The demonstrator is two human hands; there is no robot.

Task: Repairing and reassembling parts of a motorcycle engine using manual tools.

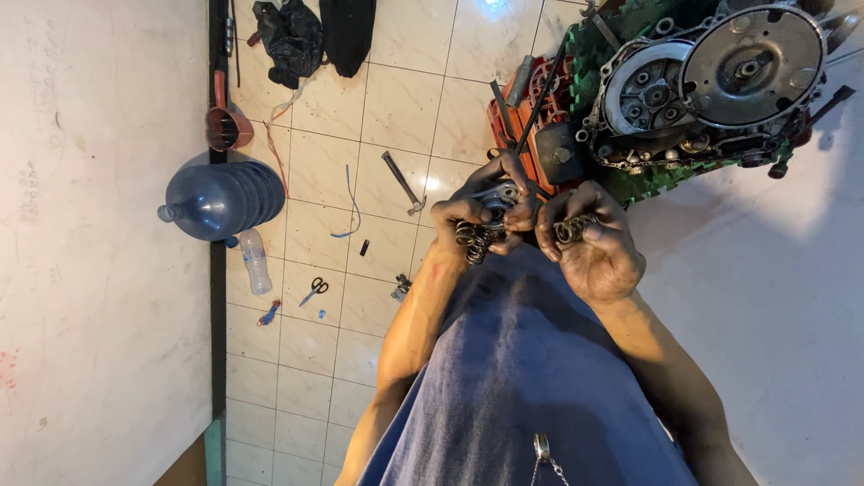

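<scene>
Grey metal coil spring (574,229) pinched in right hand (589,247) grip. Second dark coil spring (472,241) and silvery metal part (497,194) clasped by left hand (477,220), near dismantled engine (711,81).

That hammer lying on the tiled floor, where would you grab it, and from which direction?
Take the hammer by the middle of its long slim handle, coming straight down from above. It lies flat on the tiled floor with bare tile on both sides, so fingers can close across the shaft; the metal head at the lower end is bulkier and awkward to pinch.
</scene>
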